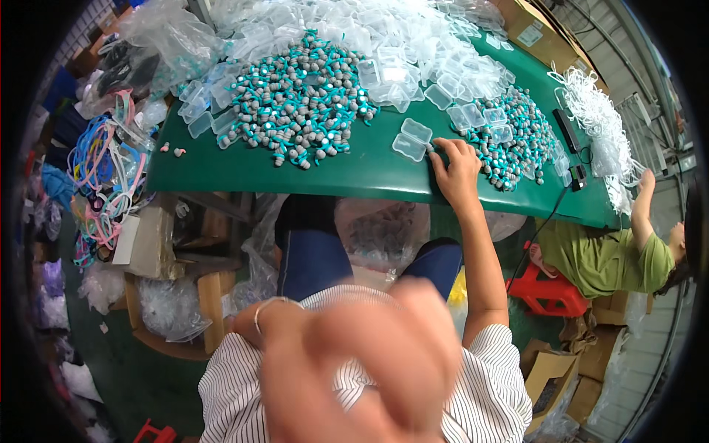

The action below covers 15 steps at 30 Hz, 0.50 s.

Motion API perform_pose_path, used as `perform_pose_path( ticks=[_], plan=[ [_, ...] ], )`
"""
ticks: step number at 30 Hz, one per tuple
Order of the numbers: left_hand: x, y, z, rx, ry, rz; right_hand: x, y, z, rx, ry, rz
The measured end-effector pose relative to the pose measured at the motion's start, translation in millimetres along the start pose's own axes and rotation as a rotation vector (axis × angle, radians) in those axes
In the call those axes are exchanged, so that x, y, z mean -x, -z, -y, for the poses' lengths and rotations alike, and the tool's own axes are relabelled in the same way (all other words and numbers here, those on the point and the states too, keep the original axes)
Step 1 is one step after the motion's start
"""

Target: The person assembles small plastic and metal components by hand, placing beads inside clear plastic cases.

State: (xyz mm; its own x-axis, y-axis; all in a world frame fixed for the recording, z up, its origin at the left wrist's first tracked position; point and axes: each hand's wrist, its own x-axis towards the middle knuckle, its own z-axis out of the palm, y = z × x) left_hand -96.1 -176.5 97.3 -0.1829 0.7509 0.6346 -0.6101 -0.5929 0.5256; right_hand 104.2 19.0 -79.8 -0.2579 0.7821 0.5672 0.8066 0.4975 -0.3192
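My left hand (377,347) is raised close to the camera, in front of my striped top. It is large and smeared, so its fingers cannot be read. On the green table, my right hand (456,170) rests with fingertips bent together at the right edge of an open clear plastic box (411,140). A small greyish bit shows at those fingertips, too small to make out. Just right of that hand lies a heap of small grey pieces with teal stems (517,140), with clear boxes on it. A larger heap of the same pieces (295,103) lies to the left.
Many clear plastic boxes (332,29) pile up at the back of the green table (354,173). White cords (591,111) lie at the right, near a person in green (605,258) on a red stool (543,292). Coloured bands (107,170) hang left; cartons (214,303) stand below.
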Motion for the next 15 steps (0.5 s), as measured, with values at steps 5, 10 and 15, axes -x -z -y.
perform_pose_path(
  ticks=[5, 10, 15],
  plan=[
    [-50, 100, 69, -0.732, 0.151, -0.079, -4, -3, 0, -0.044, -0.015, 0.034],
    [-57, 161, 148, -1.706, 0.024, 0.193, -6, -6, 10, -0.059, -0.023, 0.05],
    [-60, 182, 180, -2.04, -0.032, 0.338, -5, -10, 5, -0.162, -0.008, 0.007]
  ],
)
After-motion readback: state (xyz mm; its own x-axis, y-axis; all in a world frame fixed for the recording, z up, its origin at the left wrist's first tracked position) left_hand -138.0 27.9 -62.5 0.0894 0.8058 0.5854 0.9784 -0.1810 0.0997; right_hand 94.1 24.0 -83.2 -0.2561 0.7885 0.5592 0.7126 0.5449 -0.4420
